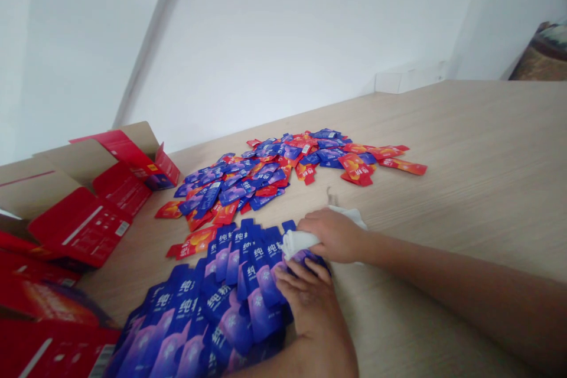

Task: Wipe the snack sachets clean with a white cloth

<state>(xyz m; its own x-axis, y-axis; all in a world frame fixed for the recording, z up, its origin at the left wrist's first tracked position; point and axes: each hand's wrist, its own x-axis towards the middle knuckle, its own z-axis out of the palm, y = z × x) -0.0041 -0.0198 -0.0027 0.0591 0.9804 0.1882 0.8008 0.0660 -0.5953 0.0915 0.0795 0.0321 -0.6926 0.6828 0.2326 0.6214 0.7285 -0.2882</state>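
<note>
My right hand (332, 236) is closed around a folded white cloth (296, 242), whose other end shows behind the hand. The cloth touches the blue-purple sachet at the right end of a spread of overlapping sachets (230, 319). Close below it, my left hand (310, 292) rests on that same end sachet, fingers spread over its surface. The sachets in this spread lie face up in fanned rows, with white lettering at their upper parts. The lower rows run out of view at the bottom edge.
Behind the rows lies a loose heap of mixed red and blue sachets (261, 174). Open red cartons (88, 224) crowd the left side. A white wall (283, 41) borders the table (465, 201), with a small white box (410, 78) against it.
</note>
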